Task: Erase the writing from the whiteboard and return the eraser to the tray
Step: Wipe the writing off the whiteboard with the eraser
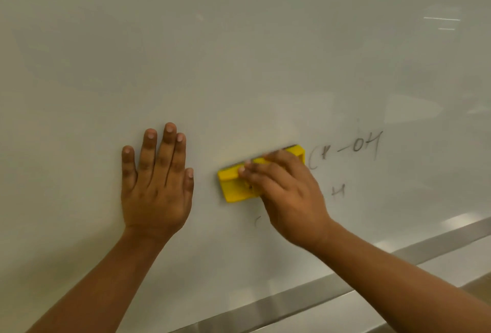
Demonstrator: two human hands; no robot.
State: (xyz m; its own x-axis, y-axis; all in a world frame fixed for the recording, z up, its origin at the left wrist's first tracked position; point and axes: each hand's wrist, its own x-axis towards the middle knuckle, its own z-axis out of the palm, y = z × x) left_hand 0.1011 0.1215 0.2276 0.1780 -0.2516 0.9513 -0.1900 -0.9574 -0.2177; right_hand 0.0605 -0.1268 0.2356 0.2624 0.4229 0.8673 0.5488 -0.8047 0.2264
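Note:
A yellow eraser [236,186] lies pressed flat against the whiteboard [239,53], tilted up to the right. My right hand [287,194] grips it from the right, fingers over its top edge. Dark writing [356,149] reading roughly "C-OH" stands just right of the eraser, with an "H" [338,190] below it and a faint curved mark [257,221] under the eraser. My left hand [156,181] rests flat on the board to the left of the eraser, fingers spread, holding nothing. The metal tray [305,303] runs along the board's lower edge.
The board left of and above the hands carries only faint smudges. Ceiling lights reflect in the board's upper right. The tray slopes up toward the right edge of view.

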